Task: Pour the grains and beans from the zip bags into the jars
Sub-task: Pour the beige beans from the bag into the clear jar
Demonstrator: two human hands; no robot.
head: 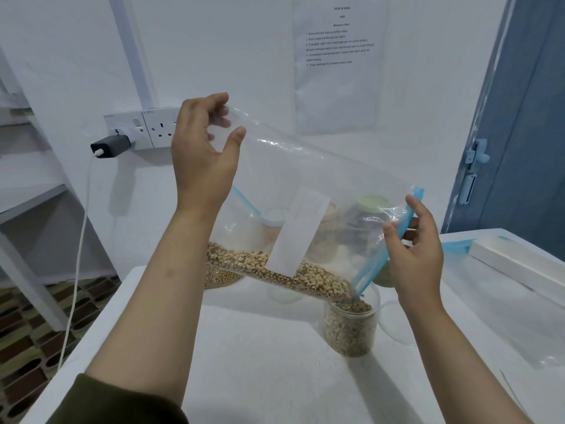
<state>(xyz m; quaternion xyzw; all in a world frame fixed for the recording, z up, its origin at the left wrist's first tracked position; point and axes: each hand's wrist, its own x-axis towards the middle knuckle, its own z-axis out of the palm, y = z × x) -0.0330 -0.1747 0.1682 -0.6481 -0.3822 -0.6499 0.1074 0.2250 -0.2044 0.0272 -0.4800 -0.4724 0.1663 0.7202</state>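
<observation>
Nearest the camera, two bare forearms reach forward over the white tabletop, the left one ending in a dark green sleeve at the bottom edge. Just beyond them a clear jar stands upright on the tabletop, already holding pale beans to roughly three quarters of its height.

Above the jar hangs the zip bag, tilted so its long axis runs from upper left down to lower right. Its blue zip mouth is the low end, and the lowest corner of that mouth sits right at the jar's rim, where the black-eyed beans slide out along the bag's lower edge. This alignment of mouth corner over jar opening is what the pour depends on; a small sideways drift would likely send beans onto the tabletop.

The right hand is nearer the jar. Its thumb and fingers pinch the blue zip strip, palm turned leftward, steering the mouth. The left hand is raised high and farther from the jar, wrist bent back, its fingers curled and pinching the bag's closed bottom corner to keep that end up.

Behind the bag, partly seen through the plastic, stand more jars, one with a pale green lid, and another bag of grains. A white box lies at the right. On the far wall are a double socket with a charger and a printed sheet.
</observation>
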